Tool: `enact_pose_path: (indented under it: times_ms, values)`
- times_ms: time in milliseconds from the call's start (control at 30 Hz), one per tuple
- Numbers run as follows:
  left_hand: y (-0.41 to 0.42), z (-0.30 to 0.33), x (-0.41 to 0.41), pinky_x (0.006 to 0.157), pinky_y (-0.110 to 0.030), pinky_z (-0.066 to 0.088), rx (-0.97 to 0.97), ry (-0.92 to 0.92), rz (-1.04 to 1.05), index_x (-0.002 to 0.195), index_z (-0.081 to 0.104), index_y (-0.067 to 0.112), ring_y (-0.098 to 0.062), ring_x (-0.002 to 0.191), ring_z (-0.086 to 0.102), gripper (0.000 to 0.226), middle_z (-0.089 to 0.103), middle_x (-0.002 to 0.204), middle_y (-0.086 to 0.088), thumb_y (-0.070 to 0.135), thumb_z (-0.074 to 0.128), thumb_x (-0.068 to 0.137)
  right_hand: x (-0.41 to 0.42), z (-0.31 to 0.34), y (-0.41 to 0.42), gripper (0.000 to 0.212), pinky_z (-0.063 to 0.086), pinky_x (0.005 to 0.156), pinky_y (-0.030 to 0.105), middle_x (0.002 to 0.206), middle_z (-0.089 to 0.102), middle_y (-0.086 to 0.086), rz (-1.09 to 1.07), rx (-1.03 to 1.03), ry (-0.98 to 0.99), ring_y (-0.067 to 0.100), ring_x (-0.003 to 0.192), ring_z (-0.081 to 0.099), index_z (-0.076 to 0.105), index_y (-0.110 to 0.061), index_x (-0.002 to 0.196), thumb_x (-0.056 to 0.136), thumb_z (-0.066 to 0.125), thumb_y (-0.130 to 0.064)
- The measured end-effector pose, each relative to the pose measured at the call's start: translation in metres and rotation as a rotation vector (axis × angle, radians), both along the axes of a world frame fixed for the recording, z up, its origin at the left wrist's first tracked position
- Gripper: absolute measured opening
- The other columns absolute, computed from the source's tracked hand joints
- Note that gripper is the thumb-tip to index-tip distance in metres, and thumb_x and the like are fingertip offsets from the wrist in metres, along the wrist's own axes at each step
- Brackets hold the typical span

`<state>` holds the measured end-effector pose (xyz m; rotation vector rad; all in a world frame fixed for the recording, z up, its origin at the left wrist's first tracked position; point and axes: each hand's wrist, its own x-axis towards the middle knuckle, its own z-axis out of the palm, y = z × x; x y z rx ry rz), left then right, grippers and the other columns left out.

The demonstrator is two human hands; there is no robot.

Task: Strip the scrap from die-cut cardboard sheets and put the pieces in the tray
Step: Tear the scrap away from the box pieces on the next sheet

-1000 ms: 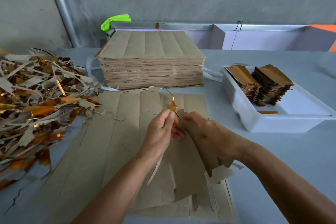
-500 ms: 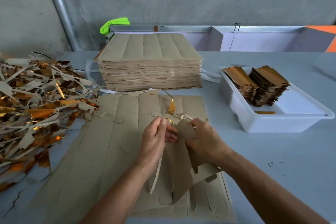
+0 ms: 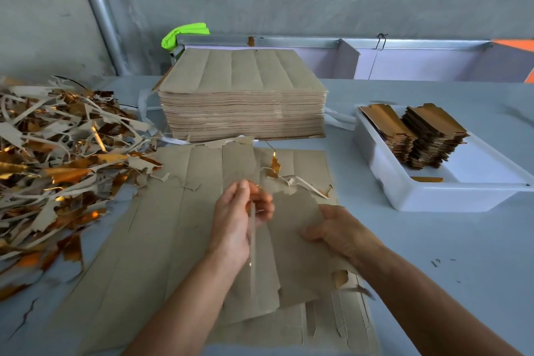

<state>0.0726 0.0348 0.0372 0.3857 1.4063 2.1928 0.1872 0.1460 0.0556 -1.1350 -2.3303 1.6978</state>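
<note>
Stripping is in hand. The left hand [image 3: 237,220] pinches a thin pale strip of scrap card [image 3: 252,243] that runs down along the edge of a loosened brown die-cut piece [image 3: 291,254]. The right hand [image 3: 338,228] grips that piece at its right edge, fingers curled over it. The piece lies tilted on the flat brown die-cut cardboard sheet [image 3: 161,240] on the pale grey worktop [image 3: 433,254].

Judgement: the next move calls for pulling the strip fully clear, discarding it left, then carrying the freed piece to the white plastic tray [image 3: 404,196], well apart to the right, which already holds two stacks of gold-faced pieces [image 3: 416,136].

Surroundings: a tangled heap of grey and gold scrap [image 3: 52,167] at left; a tall stack of unstripped brown sheets [image 3: 242,95] behind. Curled gold and white offcuts [image 3: 274,167] near the sheet's far edge may snag the piece.
</note>
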Motion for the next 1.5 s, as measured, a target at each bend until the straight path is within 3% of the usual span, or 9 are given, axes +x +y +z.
enact_pose_path:
  times_ms: [267, 367, 533, 633, 800, 933, 1067, 1200, 1500]
  values:
    - [-0.025, -0.011, -0.021, 0.045, -0.021, 0.026, -0.261, 0.366, 0.14, 0.067, 0.048, 0.013, -0.004, 0.045, 0.031, 0.033, 0.035, 0.046, 0.012, 0.019, 0.045, 0.099, 0.028, -0.013, 0.024, 0.006, 0.041, 0.056, 0.027, 0.082, 0.064, -0.002, -0.483, -0.308, 0.329, 0.014, 0.074, 0.058, 0.06, -0.02, 0.091, 0.088, 0.064, -0.016]
    - [-0.034, -0.003, -0.009, 0.05, -0.014, 0.031, -0.496, 0.758, -0.069, 0.086, 0.059, 0.03, 0.002, 0.048, 0.04, 0.029, 0.042, 0.05, 0.016, 0.058, 0.064, 0.078, 0.026, -0.013, 0.02, 0.017, 0.042, 0.058, 0.031, 0.09, 0.062, -0.002, -0.549, -0.385, 0.451, 0.015, 0.08, 0.057, 0.057, -0.02, 0.106, 0.09, 0.061, -0.018]
    - [-0.022, 0.011, 0.026, 0.094, -0.023, 0.044, -0.891, 1.138, -0.376, 0.147, 0.017, 0.036, -0.006, 0.107, 0.056, 0.128, 0.056, 0.128, 0.008, 0.088, 0.056, 0.037, 0.013, -0.012, 0.001, 0.01, 0.049, 0.04, 0.02, 0.07, 0.07, -0.005, -0.603, -0.459, 0.636, 0.011, 0.06, 0.066, 0.061, -0.022, 0.09, 0.089, 0.062, -0.013]
    - [-0.018, 0.006, 0.032, 0.098, -0.029, 0.043, -0.963, 1.051, -0.31, 0.14, 0.029, 0.025, -0.014, 0.116, 0.05, 0.119, 0.049, 0.134, 0.004, 0.078, 0.07, 0.042, 0.011, -0.014, -0.008, 0.011, 0.053, 0.049, 0.027, 0.074, 0.071, -0.005, -0.651, -0.525, 0.732, 0.012, 0.065, 0.067, 0.062, -0.025, 0.094, 0.089, 0.062, -0.015]
    - [-0.016, 0.007, 0.028, 0.066, -0.015, 0.043, -0.789, 0.559, -0.328, 0.089, 0.065, 0.018, -0.004, 0.077, 0.056, 0.076, 0.066, 0.086, 0.005, 0.075, 0.067, 0.039, 0.002, -0.012, -0.02, 0.018, 0.055, 0.079, 0.049, 0.094, 0.069, 0.002, -0.721, -0.711, 0.914, 0.023, 0.092, 0.065, 0.061, -0.026, 0.101, 0.091, 0.058, -0.011]
    - [-0.016, 0.013, 0.026, 0.063, -0.019, 0.033, -0.673, 0.366, -0.406, 0.084, 0.069, 0.003, -0.008, 0.073, 0.051, 0.086, 0.059, 0.078, 0.004, 0.077, 0.061, 0.04, -0.009, -0.009, -0.028, 0.023, 0.055, 0.071, 0.042, 0.082, 0.071, -0.004, -0.741, -0.688, 1.028, 0.018, 0.081, 0.066, 0.06, -0.024, 0.108, 0.092, 0.057, -0.007]
    - [-0.011, 0.011, 0.025, 0.055, -0.016, 0.039, -0.65, 0.195, -0.417, 0.06, 0.072, 0.019, -0.001, 0.058, 0.06, 0.028, 0.068, 0.062, 0.01, 0.044, 0.083, 0.054, -0.022, -0.008, -0.042, 0.024, 0.054, 0.082, 0.048, 0.091, 0.072, 0.002, -0.632, -0.668, 1.095, 0.024, 0.088, 0.066, 0.061, -0.023, 0.106, 0.092, 0.053, -0.005]
    - [-0.007, 0.008, 0.018, 0.05, -0.022, 0.026, -0.644, -0.01, -0.414, 0.053, 0.055, 0.018, -0.009, 0.05, 0.038, 0.03, 0.049, 0.054, 0.0, 0.014, 0.083, 0.064, -0.028, -0.009, -0.043, 0.028, 0.056, 0.08, 0.046, 0.1, 0.071, 0.003, -0.61, -0.618, 1.115, 0.022, 0.09, 0.067, 0.06, -0.022, 0.112, 0.091, 0.055, -0.004]
    - [-0.025, 0.005, 0.007, 0.065, -0.024, 0.038, -0.731, 0.36, -0.382, 0.069, 0.059, 0.014, -0.011, 0.067, 0.049, 0.019, 0.056, 0.067, 0.001, 0.011, 0.065, 0.087, -0.005, 0.005, 0.011, 0.026, 0.055, 0.074, 0.05, 0.1, 0.063, -0.004, -0.774, -0.339, 0.935, 0.022, 0.097, 0.061, 0.054, -0.027, 0.111, 0.092, 0.057, -0.01]
